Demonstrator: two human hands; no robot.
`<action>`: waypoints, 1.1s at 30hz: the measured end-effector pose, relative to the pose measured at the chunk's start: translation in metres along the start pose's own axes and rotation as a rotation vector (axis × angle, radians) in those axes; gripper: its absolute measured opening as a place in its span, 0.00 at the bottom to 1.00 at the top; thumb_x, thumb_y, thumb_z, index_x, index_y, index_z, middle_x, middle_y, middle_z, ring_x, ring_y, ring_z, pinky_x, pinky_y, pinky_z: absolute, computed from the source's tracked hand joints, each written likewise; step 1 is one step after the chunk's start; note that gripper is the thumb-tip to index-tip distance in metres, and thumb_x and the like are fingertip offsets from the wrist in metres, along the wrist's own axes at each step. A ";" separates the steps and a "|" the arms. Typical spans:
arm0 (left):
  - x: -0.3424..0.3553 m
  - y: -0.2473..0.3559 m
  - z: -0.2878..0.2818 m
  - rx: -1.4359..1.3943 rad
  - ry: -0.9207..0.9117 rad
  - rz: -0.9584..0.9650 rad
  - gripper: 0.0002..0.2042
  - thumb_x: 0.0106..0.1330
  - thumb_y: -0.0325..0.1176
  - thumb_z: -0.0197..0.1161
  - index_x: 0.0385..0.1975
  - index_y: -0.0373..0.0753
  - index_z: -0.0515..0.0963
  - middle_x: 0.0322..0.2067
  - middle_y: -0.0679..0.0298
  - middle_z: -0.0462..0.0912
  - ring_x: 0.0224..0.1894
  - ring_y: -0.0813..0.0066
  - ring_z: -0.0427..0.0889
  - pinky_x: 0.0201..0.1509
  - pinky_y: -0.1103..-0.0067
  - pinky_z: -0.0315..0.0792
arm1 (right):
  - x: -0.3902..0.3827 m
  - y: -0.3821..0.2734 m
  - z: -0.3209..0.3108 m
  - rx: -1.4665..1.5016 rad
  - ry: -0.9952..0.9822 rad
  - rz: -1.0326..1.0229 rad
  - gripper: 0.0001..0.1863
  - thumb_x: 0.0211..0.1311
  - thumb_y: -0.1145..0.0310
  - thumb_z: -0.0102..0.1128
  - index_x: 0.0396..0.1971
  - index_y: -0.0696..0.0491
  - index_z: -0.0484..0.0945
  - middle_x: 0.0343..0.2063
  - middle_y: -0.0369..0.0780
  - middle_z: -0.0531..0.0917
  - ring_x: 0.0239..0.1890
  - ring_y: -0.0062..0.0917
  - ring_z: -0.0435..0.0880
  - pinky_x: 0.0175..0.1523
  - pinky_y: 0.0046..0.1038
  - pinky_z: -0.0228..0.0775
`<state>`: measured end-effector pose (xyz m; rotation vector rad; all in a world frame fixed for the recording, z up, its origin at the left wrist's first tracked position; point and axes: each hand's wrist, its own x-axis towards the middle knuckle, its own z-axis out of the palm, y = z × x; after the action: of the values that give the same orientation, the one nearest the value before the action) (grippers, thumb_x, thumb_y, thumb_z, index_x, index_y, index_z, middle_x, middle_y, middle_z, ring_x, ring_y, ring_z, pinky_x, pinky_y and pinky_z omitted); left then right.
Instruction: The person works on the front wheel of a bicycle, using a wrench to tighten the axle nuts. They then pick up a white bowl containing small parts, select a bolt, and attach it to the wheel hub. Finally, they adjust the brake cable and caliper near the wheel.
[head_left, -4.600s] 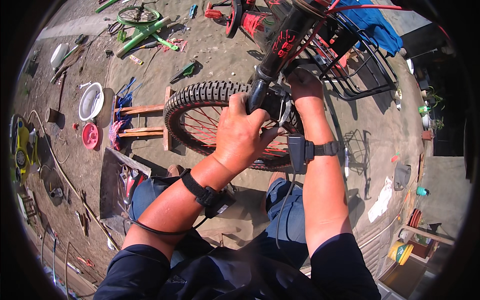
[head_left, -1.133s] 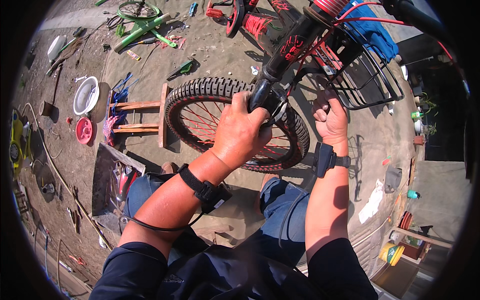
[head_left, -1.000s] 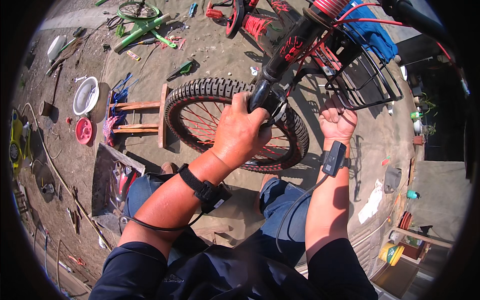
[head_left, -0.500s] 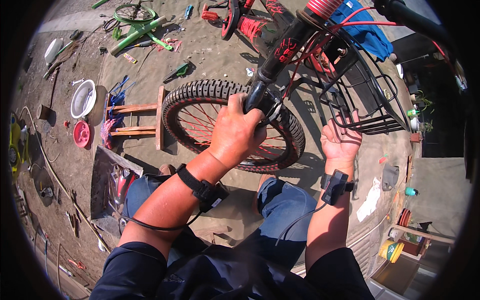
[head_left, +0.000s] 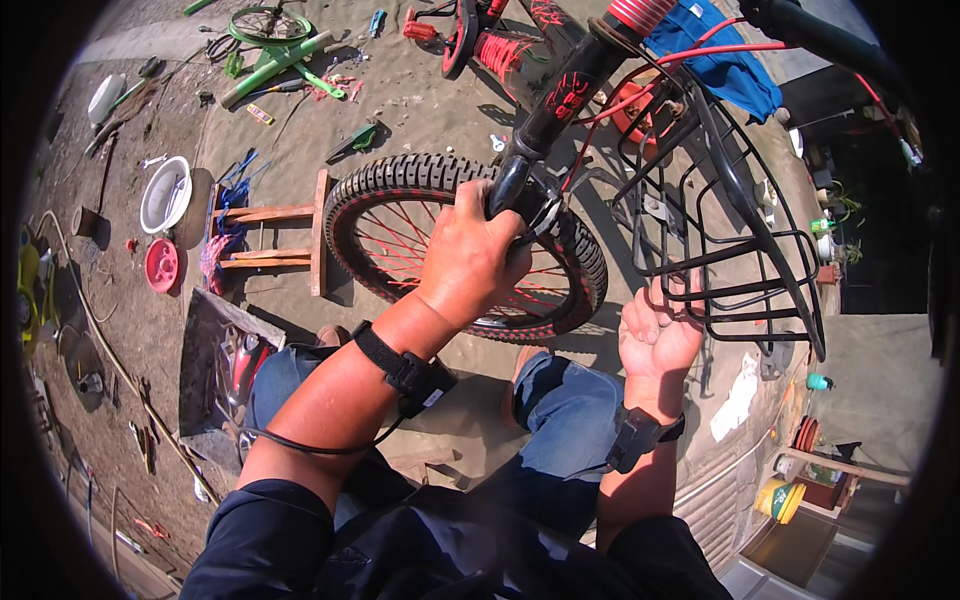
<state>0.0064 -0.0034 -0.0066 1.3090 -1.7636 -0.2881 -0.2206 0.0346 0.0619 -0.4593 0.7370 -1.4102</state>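
Observation:
My left hand (head_left: 470,250) is wrapped round the black fork (head_left: 514,178) of a bicycle, just above its front wheel. The knobby tyre (head_left: 395,180) has red spokes inside it. A black wire basket (head_left: 744,207) hangs tilted to the right of the fork. My right hand (head_left: 660,335) is palm up at the basket's lower near edge, fingers curled at its wires; some fingertips are hidden behind them. Red cables (head_left: 700,53) run from the handlebar past the head tube.
Left of the wheel lies a wooden frame (head_left: 320,235), with a white basin (head_left: 167,196) and a pink bowl (head_left: 163,266) beyond it. A metal tool tray (head_left: 205,350) sits by my left knee. Green bike parts (head_left: 275,72) and a blue cloth (head_left: 715,65) lie farther off.
The basket has swung down and nearer, tilting more steeply. My right hand has moved slightly left and nearer with it. My left hand stays on the fork.

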 end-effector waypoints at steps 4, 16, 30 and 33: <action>0.000 0.000 -0.001 0.023 -0.028 -0.019 0.12 0.48 0.28 0.70 0.34 0.43 0.79 0.49 0.48 0.70 0.43 0.46 0.78 0.46 0.62 0.77 | 0.000 0.005 -0.010 0.028 -0.005 0.016 0.22 0.75 0.50 0.46 0.22 0.48 0.64 0.15 0.28 0.60 0.11 0.15 0.56 0.18 0.21 0.47; 0.000 -0.002 0.000 0.009 -0.041 -0.015 0.12 0.48 0.28 0.69 0.33 0.43 0.79 0.47 0.48 0.70 0.43 0.47 0.78 0.45 0.62 0.77 | 0.012 0.006 -0.038 -0.048 -0.239 0.212 0.18 0.72 0.57 0.54 0.49 0.57 0.75 0.16 0.28 0.61 0.12 0.13 0.56 0.19 0.18 0.45; 0.001 -0.003 -0.001 -0.018 -0.027 0.010 0.11 0.52 0.34 0.69 0.33 0.41 0.77 0.48 0.44 0.72 0.43 0.45 0.77 0.44 0.60 0.74 | 0.044 0.085 0.032 -0.920 -0.107 0.037 0.16 0.74 0.58 0.52 0.34 0.56 0.77 0.20 0.32 0.74 0.25 0.13 0.69 0.31 0.24 0.64; 0.001 -0.004 -0.003 -0.041 -0.038 0.026 0.12 0.53 0.34 0.69 0.36 0.41 0.78 0.48 0.44 0.72 0.44 0.45 0.77 0.44 0.61 0.75 | 0.046 0.088 0.025 -1.076 -0.074 -0.016 0.14 0.73 0.61 0.52 0.35 0.56 0.77 0.20 0.33 0.75 0.24 0.13 0.70 0.30 0.24 0.64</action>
<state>0.0110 -0.0051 -0.0069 1.2587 -1.7957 -0.3347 -0.1407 -0.0022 0.0103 -1.3315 1.4070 -0.8979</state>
